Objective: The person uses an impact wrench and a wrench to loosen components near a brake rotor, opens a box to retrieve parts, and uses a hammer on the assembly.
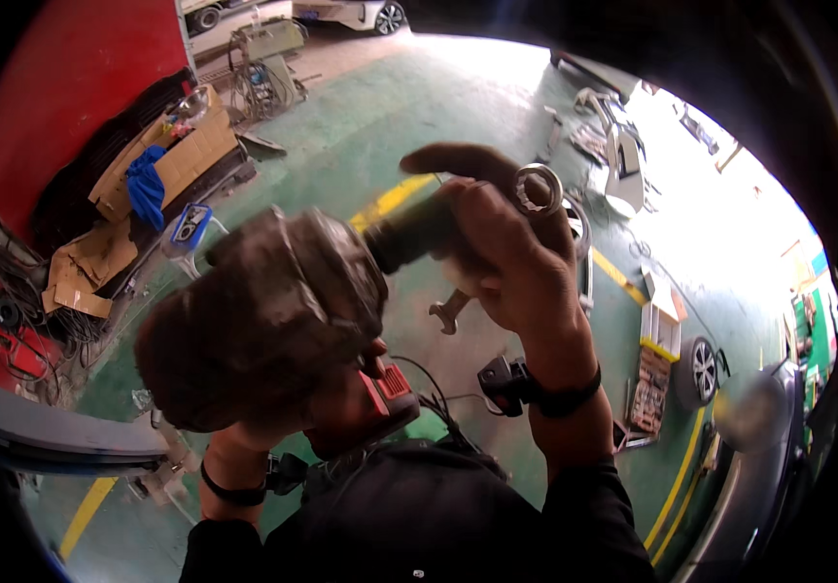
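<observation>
A bulky, dark cordless impact wrench fills the middle left, blurred by motion, its nose toward the right. My left hand is closed round its handle from below, mostly hidden behind the tool body. A red and black battery sits at the handle's foot. On the nose is a dark socket, and the fingers of my right hand are wrapped round its outer end. That same hand also holds a combination wrench: its ring end stands out above the thumb, the open jaw below the palm.
Cardboard with a blue cloth lies by the red wall at left, near a stool with a blue tray. A socket tool case and a wheel are at right, beside a dark car.
</observation>
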Action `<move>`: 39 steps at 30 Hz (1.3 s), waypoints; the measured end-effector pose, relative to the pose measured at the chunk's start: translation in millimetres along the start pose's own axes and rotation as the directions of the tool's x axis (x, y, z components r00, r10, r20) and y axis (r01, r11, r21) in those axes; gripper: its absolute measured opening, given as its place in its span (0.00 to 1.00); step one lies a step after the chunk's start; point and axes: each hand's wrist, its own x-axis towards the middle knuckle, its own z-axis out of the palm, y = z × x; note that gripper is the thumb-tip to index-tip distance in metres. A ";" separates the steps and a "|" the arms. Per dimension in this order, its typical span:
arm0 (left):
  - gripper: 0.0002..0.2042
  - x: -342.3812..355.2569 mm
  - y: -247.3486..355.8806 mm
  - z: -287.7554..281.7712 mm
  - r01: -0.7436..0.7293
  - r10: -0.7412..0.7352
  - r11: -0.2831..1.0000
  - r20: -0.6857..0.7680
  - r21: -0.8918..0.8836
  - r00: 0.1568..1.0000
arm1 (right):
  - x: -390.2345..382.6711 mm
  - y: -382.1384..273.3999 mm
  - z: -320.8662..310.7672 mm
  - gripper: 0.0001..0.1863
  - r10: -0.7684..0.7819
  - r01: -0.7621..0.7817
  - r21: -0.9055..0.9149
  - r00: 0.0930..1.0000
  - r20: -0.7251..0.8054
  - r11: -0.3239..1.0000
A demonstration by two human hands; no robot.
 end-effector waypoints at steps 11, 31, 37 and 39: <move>0.33 9.0 -102.7 1.3 0.279 -0.290 0.953 -0.092 -0.118 0.952 | -118.3 71.2 -36.2 0.16 0.127 -0.234 -0.162 0.861 -0.492 0.959; 0.31 92.2 -308.2 12.4 0.812 -0.775 0.543 0.244 -0.215 0.583 | -314.4 137.4 -126.7 0.09 0.301 -0.461 0.157 0.259 -0.918 0.873; 0.33 140.6 -375.6 57.7 0.890 -0.769 0.376 0.448 -0.260 0.456 | -408.7 105.6 -206.4 0.09 0.385 -0.472 0.297 0.101 -0.917 0.830; 0.32 156.9 -400.4 103.7 0.841 -0.755 0.428 0.381 -0.330 0.534 | -479.0 113.3 -247.8 0.12 0.398 -0.490 0.342 0.011 -0.917 0.801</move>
